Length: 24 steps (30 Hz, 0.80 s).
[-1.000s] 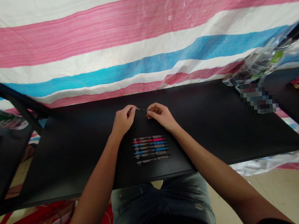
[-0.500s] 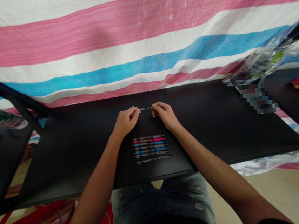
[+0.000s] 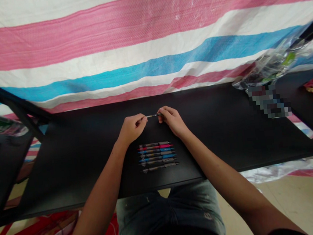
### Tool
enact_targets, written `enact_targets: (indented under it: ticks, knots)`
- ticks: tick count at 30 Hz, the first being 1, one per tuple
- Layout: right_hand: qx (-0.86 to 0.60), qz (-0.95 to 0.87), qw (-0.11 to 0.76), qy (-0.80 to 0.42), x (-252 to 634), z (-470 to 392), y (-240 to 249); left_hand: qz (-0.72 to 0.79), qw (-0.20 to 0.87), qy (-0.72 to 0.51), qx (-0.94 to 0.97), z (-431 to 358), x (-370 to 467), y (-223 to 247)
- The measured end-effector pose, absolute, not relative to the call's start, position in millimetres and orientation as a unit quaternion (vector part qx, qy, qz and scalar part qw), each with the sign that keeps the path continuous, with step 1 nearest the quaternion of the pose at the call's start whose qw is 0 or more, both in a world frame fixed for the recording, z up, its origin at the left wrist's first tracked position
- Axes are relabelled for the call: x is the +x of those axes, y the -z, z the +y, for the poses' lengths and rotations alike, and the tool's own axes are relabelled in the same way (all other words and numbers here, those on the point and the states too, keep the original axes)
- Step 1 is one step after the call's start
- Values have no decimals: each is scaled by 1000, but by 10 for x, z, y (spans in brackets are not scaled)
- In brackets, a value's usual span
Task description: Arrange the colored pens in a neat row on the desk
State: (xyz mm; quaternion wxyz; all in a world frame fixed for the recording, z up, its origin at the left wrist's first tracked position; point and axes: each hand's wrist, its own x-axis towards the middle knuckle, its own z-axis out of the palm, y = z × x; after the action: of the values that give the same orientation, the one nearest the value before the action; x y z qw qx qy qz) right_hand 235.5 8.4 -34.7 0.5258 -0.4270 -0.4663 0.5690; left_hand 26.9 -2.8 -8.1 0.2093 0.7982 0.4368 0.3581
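Observation:
A slim pen spans the gap between my two hands near the back of the black table. Its left end is pinched in the closed fingers of my left hand. My right hand has its thumb and fingers closed on the other end. Both ends of the pen are hidden by fingers. Closer to me, several pens lie in a stacked row, roughly parallel, with grey, red and blue barrels and clear wrapping at their left ends.
A striped tarp hangs behind the table. At the right rear are a clear plastic bag and a pixelated item. Black frame bars rise at the left. Red bags with cardboard are on the floor.
The held pen tilts slightly differently and my left fingertips sit a touch lower. Both hands keep their hold; the row of pens has not moved.

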Motion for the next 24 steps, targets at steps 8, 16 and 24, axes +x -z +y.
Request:
enact_targets:
  ticks: [8, 16, 24]
  knots:
    - [-396, -452, 542, -587, 2332, 31, 308, 478, 177, -362, 780, 20, 252, 110]
    - [-379, -403, 554, -623, 2313, 30, 265, 460, 200, -356, 789, 18, 269, 130]
    - [-392, -381, 583, -602, 2341, 50, 258, 423, 224, -387, 788, 33, 285, 183]
